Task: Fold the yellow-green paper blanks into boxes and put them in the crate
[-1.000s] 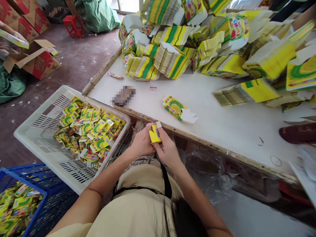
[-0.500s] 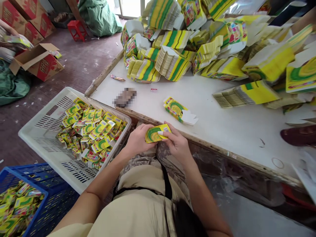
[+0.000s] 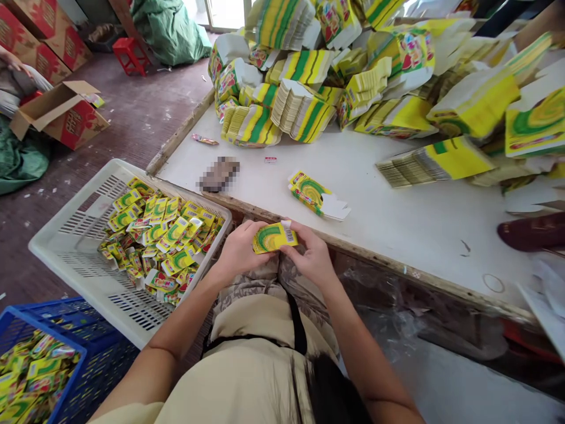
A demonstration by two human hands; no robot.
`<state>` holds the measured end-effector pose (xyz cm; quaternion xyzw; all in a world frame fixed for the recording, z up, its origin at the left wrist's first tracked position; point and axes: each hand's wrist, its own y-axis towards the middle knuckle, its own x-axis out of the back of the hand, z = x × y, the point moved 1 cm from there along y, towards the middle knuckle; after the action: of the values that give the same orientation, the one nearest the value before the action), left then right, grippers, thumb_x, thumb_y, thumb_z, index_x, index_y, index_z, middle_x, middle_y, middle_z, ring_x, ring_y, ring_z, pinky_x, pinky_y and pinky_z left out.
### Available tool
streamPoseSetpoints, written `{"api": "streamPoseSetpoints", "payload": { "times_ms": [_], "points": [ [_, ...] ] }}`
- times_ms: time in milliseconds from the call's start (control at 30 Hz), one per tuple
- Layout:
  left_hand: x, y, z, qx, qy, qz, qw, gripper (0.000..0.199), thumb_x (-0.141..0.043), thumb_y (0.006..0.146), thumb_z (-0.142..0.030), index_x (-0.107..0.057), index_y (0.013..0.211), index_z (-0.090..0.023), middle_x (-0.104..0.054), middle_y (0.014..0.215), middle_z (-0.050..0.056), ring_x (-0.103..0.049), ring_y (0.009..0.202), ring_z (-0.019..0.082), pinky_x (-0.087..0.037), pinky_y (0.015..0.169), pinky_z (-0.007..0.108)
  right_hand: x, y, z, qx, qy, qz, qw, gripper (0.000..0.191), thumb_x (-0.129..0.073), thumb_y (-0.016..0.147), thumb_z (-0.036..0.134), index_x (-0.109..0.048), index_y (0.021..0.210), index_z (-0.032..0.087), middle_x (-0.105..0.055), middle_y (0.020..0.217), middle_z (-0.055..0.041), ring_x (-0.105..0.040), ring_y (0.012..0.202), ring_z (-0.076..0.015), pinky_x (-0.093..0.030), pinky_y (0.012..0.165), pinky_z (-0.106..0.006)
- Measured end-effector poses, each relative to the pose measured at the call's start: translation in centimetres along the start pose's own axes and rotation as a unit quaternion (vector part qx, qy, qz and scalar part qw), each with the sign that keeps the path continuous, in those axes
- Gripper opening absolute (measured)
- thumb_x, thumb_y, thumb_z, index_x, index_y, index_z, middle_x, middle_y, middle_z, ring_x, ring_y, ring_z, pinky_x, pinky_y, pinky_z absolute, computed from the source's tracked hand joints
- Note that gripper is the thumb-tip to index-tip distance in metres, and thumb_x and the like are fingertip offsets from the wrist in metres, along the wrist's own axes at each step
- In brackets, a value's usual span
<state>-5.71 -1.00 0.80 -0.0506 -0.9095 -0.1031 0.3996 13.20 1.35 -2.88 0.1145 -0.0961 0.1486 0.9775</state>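
Observation:
A small yellow and green box point(image 3: 272, 237) is held flat between both hands, above my lap and just off the table's near edge. My left hand point(image 3: 241, 247) grips its left end, thumb below and fingers behind. At its right end, by the barcode and a white flap, my right hand point(image 3: 311, 253) pinches it with thumb and fingers. Another yellow carton point(image 3: 311, 191) with a white open flap lies on the white table point(image 3: 353, 235) just beyond my hands.
Stacks of flat cartons point(image 3: 304, 112) cover the table's far side. A white crate point(image 3: 53, 241) of small boxes stands at the left, with a blue crate point(image 3: 83, 353) below it. A person's hand point(image 3: 15, 62) shows at far left, near an open cardboard box point(image 3: 79, 121).
My right thumb has moved off the box's face to its lower edge, and the barcode end now shows more fully. The view has shifted slightly.

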Motion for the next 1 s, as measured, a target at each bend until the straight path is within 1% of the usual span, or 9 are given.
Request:
{"api": "streamPoseSetpoints", "payload": {
  "times_ms": [133, 267, 367, 433, 600, 700, 767, 833, 1000],
  "points": [
    [3.1, -0.6, 1.8, 0.04, 0.058, 0.016, 0.997, 0.052, -0.076, 0.074, -0.034, -0.059, 0.121, -0.021, -0.067, 0.112, 0.009, -0.064, 0.105, 0.027, -0.05, 0.091, 0.038, 1.2, 2.5, -0.9, -0.005, -0.054, -0.029, 0.998, 0.063, -0.077, 0.078, 0.043, -0.057, 0.133, 0.02, -0.063, 0.131, -0.0156, -0.066, 0.11, -0.0295, -0.052, 0.098, -0.048],
    [10.0, -3.5, 6.0, 0.153, 0.248, 0.025, 0.956, 0.06, -0.077, 0.073, -0.049, -0.061, 0.122, -0.018, -0.068, 0.117, 0.014, -0.061, 0.111, 0.036, -0.046, 0.098, 0.048, 4.8, 6.0, -3.1, -0.03, -0.262, -0.166, 0.95, 0.037, -0.068, 0.083, 0.035, -0.064, 0.115, 0.017, -0.068, 0.112, -0.0158, -0.061, 0.105, -0.0328, -0.048, 0.097, -0.053],
    [14.2, -5.8, 8.9, 0.25, 0.364, 0.017, 0.897, 0.07, -0.07, 0.074, -0.063, -0.061, 0.124, -0.016, -0.063, 0.129, 0.019, -0.052, 0.123, 0.044, -0.041, 0.102, 0.057, 6.4, 7.6, -4.7, -0.084, -0.375, -0.128, 0.914, 0.036, -0.068, 0.078, 0.023, -0.063, 0.112, 0.014, -0.068, 0.108, -0.0181, -0.058, 0.104, -0.0354, -0.047, 0.094, -0.052],
    [14.8, -6.5, 9.6, 0.27, 0.356, -0.011, 0.895, 0.075, -0.062, 0.078, -0.068, -0.059, 0.128, -0.013, -0.06, 0.134, 0.021, -0.05, 0.128, 0.044, -0.04, 0.105, 0.057, 6.5, 8.0, -5.2, -0.094, -0.406, -0.102, 0.903, 0.037, -0.067, 0.075, 0.018, -0.062, 0.111, 0.013, -0.068, 0.106, -0.0178, -0.058, 0.101, -0.0348, -0.046, 0.093, -0.05],
    [9.7, -4.2, 7.3, 0.166, 0.101, -0.006, 0.981, 0.065, -0.062, 0.083, -0.063, -0.06, 0.129, -0.017, -0.065, 0.132, 0.014, -0.057, 0.126, 0.031, -0.041, 0.11, 0.047, 6.2, 7.6, -4.3, -0.079, -0.389, -0.139, 0.907, 0.046, -0.066, 0.068, 0.016, -0.054, 0.113, 0.016, -0.064, 0.1, -0.0132, -0.057, 0.097, -0.0322, -0.046, 0.089, -0.047],
    [4.5, -1.6, 4.8, 0.103, -0.128, 0.059, 0.985, 0.064, -0.072, 0.079, -0.054, -0.058, 0.133, -0.021, -0.065, 0.133, 0.013, -0.06, 0.124, 0.029, -0.044, 0.108, 0.045, 5.7, 6.5, -3.0, -0.063, -0.295, -0.161, 0.94, 0.05, -0.067, 0.071, 0.02, -0.047, 0.117, 0.019, -0.061, 0.094, -0.0066, -0.059, 0.087, -0.0268, -0.049, 0.081, -0.044],
    [1.2, 0.0, 3.2, 0.102, -0.29, 0.08, 0.948, 0.074, -0.08, 0.072, -0.051, -0.056, 0.135, -0.022, -0.064, 0.133, 0.014, -0.059, 0.125, 0.03, -0.046, 0.105, 0.045, 4.8, 5.3, -2.1, -0.054, -0.192, -0.153, 0.968, 0.056, -0.071, 0.071, 0.027, -0.043, 0.12, 0.022, -0.059, 0.089, -0.0017, -0.06, 0.078, -0.0223, -0.051, 0.074, -0.039],
    [-1.5, 1.5, 1.4, 0.112, -0.458, 0.05, 0.881, 0.082, -0.084, 0.064, -0.058, -0.057, 0.132, -0.021, -0.065, 0.13, 0.015, -0.061, 0.123, 0.032, -0.049, 0.101, 0.044, 3.2, 3.7, -1.0, -0.037, -0.085, -0.117, 0.989, 0.063, -0.077, 0.07, 0.031, -0.04, 0.121, 0.025, -0.06, 0.09, 0.0002, -0.06, 0.076, -0.0197, -0.052, 0.07, -0.036],
    [-4.2, 4.4, -2.6, 0.135, -0.666, -0.175, 0.712, 0.068, -0.048, 0.081, -0.08, -0.062, 0.109, -0.021, -0.069, 0.1, 0.009, -0.066, 0.107, 0.027, -0.052, 0.094, 0.042, -1.2, 0.1, 1.3, -0.025, 0.098, -0.01, 0.995, 0.059, -0.076, 0.079, 0.028, -0.042, 0.128, 0.03, -0.063, 0.095, 0.0001, -0.062, 0.082, -0.0171, -0.053, 0.073, -0.031]
  ]
}}
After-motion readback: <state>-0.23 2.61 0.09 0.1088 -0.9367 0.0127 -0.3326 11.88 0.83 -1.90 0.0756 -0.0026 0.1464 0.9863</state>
